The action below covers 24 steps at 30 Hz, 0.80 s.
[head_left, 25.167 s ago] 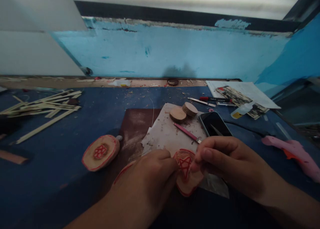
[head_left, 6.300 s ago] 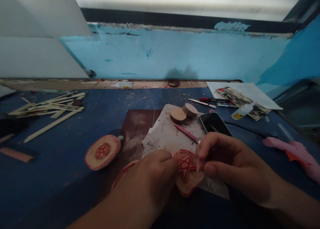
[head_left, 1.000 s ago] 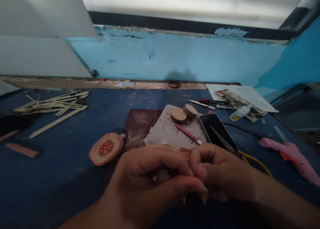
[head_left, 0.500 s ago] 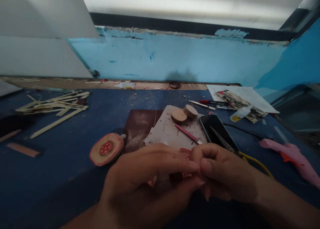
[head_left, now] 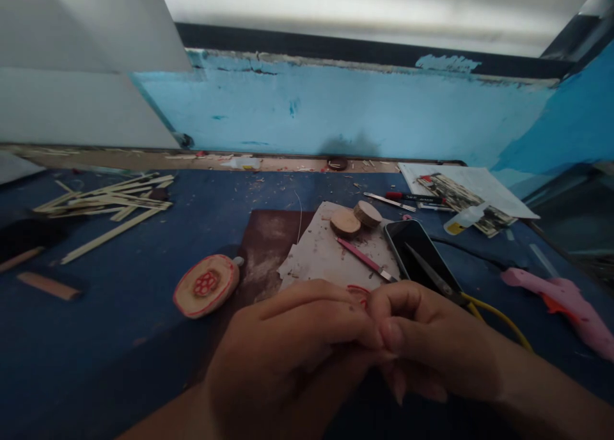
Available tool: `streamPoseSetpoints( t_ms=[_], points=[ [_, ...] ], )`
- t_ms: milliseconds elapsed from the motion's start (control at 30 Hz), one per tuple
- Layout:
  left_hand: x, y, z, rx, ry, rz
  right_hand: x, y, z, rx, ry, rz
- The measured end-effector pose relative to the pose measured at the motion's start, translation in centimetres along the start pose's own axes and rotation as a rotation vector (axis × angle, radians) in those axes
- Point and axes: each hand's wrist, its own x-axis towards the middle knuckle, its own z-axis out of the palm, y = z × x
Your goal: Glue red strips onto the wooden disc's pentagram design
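My left hand (head_left: 297, 344) and my right hand (head_left: 432, 337) meet at their fingertips low in the middle, both closed in a pinch. Whatever lies between the fingertips is hidden. Just behind the fingers, red curved lines (head_left: 357, 293) show on an object that is mostly covered. A pale round piece with a red rim and a red dotted centre (head_left: 206, 285) lies left of my left hand. Beyond the hands, a pink-handled tool (head_left: 364, 259) rests on a white paper sheet (head_left: 307, 254). Yellow-handled scissors (head_left: 432, 270) lie across a phone (head_left: 407, 235) near my right hand.
Two wood slices (head_left: 345, 223) sit on the paper, over a brown sheet (head_left: 263, 235). Thin wooden sticks (head_left: 115, 200) are heaped at left. A pink glue gun (head_left: 561, 296) lies at right. A marker (head_left: 415, 197) and a small glue bottle (head_left: 464, 219) lie farther back.
My left fingers have closed down toward the thumb, narrowing the gap that showed between them. My right hand keeps its pinch, and the view has shifted very slightly.
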Motion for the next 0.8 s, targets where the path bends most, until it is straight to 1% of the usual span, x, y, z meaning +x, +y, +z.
streamPoseSetpoints(
  t_ms=[100, 200, 300, 400, 433, 533, 567, 633, 667, 700, 767, 800],
  points=[
    [0.1, 0.0, -0.1, -0.03, -0.036, 0.059, 0.0, -0.1, 0.1, 0.012, -0.021, 0.0],
    [0.0, 0.1, -0.3, -0.04, -0.039, 0.047, 0.1, -0.1, 0.0, 0.004, -0.023, -0.007],
    [-0.1, 0.0, -0.4, -0.05, -0.002, 0.032, 0.3, -0.1, -0.1, -0.012, -0.006, -0.009],
    [0.0, 0.0, -0.2, -0.079, 0.066, 0.05, 0.4, -0.2, -0.2, -0.035, 0.015, 0.002],
    [0.0, 0.1, -0.2, -0.076, 0.091, 0.033, 0.4, -0.3, -0.1, -0.045, 0.021, 0.007],
    [-0.1, 0.3, -0.1, -0.031, 0.153, -0.079, 0.4, -0.6, 0.0, -0.084, 0.06, 0.006],
    [-0.2, 0.2, -0.1, -0.011, 0.169, -0.113, 0.4, -0.7, -0.1, -0.095, 0.093, -0.007],
    [-0.2, -0.2, -0.3, 0.028, 0.197, -0.135, 0.2, -1.0, -0.3, -0.111, 0.189, -0.049],
    [-0.2, -0.4, -0.4, 0.053, 0.181, -0.129, 0.0, -1.2, -0.5, -0.174, 0.261, -0.082],
    [-0.1, -0.8, -0.5, 0.083, 0.144, -0.113, -0.2, -1.3, -0.7, -0.301, 0.336, -0.118],
    [0.1, -1.5, -0.7, 0.131, 0.034, -0.077, -0.7, -1.6, -1.3, -0.707, 0.449, -0.191],
    [0.2, -1.8, -0.8, 0.147, -0.015, -0.072, -0.9, -1.6, -1.7, -0.936, 0.471, -0.225]
  ],
)
